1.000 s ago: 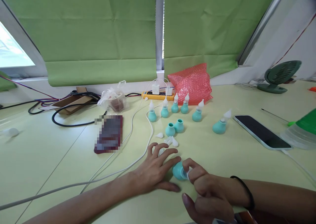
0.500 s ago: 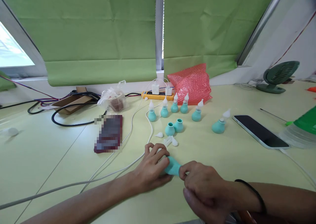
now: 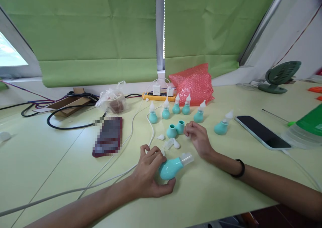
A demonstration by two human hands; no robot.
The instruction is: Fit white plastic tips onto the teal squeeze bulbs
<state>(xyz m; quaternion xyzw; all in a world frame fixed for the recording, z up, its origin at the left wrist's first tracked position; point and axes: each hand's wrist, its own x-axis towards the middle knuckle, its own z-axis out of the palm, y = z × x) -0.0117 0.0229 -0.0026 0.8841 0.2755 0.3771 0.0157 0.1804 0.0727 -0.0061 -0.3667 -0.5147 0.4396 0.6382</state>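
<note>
My left hand [image 3: 148, 176] grips a teal squeeze bulb [image 3: 169, 169] just above the table, thumb below and fingers over it. A clear tube [image 3: 187, 158] sticks out of the bulb's neck, pointing right. Beyond it, my right hand [image 3: 200, 140] is raised beside two open-necked teal bulbs [image 3: 171, 131], its fingers curled together; what they may hold is hidden. Between the hands lie a loose clear tube [image 3: 168, 144] and small white tips [image 3: 176, 144]. Several bulbs with tubes and white tips [image 3: 198, 115] stand farther back; one at the right [image 3: 221, 127] leans over.
A pink bubble-wrap bag [image 3: 195, 87] and an orange power strip [image 3: 148, 96] lie at the back. White cables [image 3: 100, 184] cross the left side. A dark red phone [image 3: 108, 137], another phone [image 3: 261, 130], a green-labelled bottle [image 3: 308, 124] and a fan [image 3: 281, 75] are around.
A clear tube now shows in the bulb's neck, where my right fingers were before. My right hand has left the bulb and moved up and away, toward the open bulbs. My left hand keeps its grip.
</note>
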